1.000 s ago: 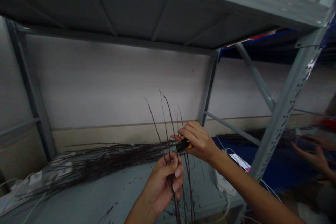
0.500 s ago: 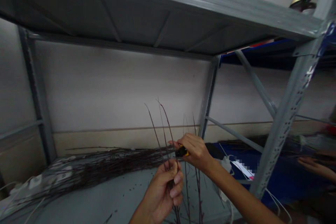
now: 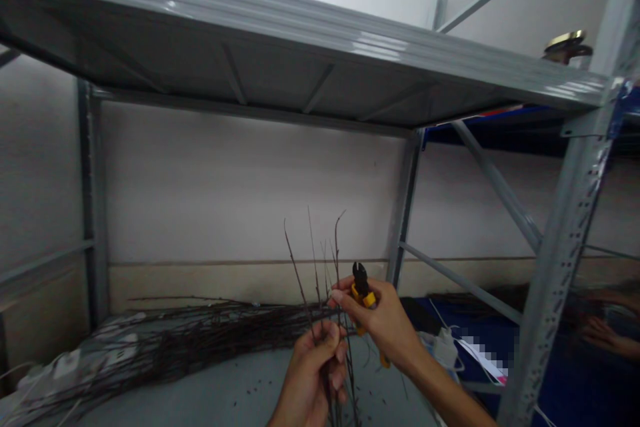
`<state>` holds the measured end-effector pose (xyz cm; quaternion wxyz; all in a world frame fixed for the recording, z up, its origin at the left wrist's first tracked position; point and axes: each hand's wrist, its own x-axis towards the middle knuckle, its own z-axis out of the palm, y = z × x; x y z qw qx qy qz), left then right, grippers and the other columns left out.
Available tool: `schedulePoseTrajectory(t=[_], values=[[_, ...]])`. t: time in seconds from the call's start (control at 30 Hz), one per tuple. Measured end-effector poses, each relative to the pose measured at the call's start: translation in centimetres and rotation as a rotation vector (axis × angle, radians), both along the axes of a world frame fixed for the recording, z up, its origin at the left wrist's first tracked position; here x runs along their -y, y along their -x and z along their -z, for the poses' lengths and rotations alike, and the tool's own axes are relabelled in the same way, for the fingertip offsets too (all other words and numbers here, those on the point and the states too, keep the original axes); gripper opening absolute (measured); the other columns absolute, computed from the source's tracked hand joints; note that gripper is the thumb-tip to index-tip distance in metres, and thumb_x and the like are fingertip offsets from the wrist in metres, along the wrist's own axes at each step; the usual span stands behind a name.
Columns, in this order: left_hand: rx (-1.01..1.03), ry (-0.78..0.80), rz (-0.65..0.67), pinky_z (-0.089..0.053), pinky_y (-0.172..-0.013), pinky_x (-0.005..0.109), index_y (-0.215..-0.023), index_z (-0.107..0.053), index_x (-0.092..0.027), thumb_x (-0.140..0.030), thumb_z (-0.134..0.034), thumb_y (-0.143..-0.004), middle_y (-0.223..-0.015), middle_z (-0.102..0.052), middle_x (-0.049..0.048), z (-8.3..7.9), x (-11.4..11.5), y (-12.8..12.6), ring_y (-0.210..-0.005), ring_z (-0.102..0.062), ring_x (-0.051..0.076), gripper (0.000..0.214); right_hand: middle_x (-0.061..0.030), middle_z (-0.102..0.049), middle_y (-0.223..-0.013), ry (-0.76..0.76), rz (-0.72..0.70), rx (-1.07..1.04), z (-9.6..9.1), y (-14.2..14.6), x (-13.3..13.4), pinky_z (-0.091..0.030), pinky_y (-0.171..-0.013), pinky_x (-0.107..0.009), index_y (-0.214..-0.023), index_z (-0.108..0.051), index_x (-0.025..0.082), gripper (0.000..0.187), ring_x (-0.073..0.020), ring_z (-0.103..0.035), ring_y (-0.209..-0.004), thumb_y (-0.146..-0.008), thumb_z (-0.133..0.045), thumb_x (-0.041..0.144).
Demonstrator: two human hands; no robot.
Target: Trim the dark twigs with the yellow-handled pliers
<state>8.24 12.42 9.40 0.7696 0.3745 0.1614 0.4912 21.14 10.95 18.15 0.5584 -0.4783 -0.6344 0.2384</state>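
Observation:
My left hand [image 3: 317,370] is closed around several thin dark twigs [image 3: 301,287], which stand roughly upright with their tips fanned out above the fist. Just to the right, my right hand [image 3: 393,327] holds a pair of cutting pliers [image 3: 360,279] with black jaws and yellow grips. The jaws point upward, clear of the twigs. Thumb and forefinger of that same hand pinch one of the twigs a little above my left hand. The lower ends of the twigs run out of the bottom of the view.
A big heap of dark twigs [image 3: 200,333] lies along the back of the grey shelf [image 3: 240,383]. Overhead runs another metal shelf [image 3: 310,33], with an upright post [image 3: 560,240] on the right. White cables and plugs [image 3: 445,350] sit nearby. Another person's hand [image 3: 613,337] shows at far right.
My right hand has turned, bringing the plier jaws from beside the twigs to pointing up. Its fingertips now pinch a twig, and the right-hand twigs have drawn in toward my left hand.

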Motion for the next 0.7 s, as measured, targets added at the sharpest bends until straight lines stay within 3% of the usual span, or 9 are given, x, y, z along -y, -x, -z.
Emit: schedulePoseTrajectory(t=[0.43, 0.6, 0.7], values=[[0.015, -0.066, 0.087, -0.038, -0.034, 0.019, -0.086, -0.062, -0.017, -0.057, -0.083, -0.071, -0.062, -0.055, -0.0048, 1.3, -1.3, -0.1, -0.034, -0.036, 0.004, 0.047, -0.0070, -0.077, -0.079, -0.025, -0.004, 0.050, 0.4, 0.0, 0.1, -0.055, -0.072, -0.037, -0.085, -0.069, 0.020, 0.033, -0.0285, -0.074, -0.080, -0.081, -0.074, 0.052], [-0.010, -0.045, 0.020, -0.041, -0.034, 0.020, -0.086, -0.063, -0.016, -0.057, -0.084, -0.070, -0.063, -0.056, -0.0041, 1.1, -0.8, 0.0, -0.036, -0.039, 0.005, 0.048, -0.0074, -0.077, -0.076, -0.008, 0.027, 0.029, 0.4, 0.0, 0.0, -0.054, -0.071, -0.038, -0.083, -0.068, 0.019, 0.033, -0.0290, -0.074, -0.077, -0.078, -0.076, 0.050], [-0.023, -0.050, -0.035, -0.053, -0.046, 0.024, -0.088, -0.066, -0.014, -0.052, -0.082, -0.075, -0.068, -0.060, -0.0007, 0.7, 0.0, 0.3, -0.047, -0.053, 0.009, 0.044, -0.0074, -0.077, -0.076, -0.002, 0.026, 0.017, 0.3, 0.0, -0.1, -0.053, -0.070, -0.037, -0.083, -0.067, 0.019, 0.031, -0.0282, -0.073, -0.078, -0.078, -0.076, 0.049]])
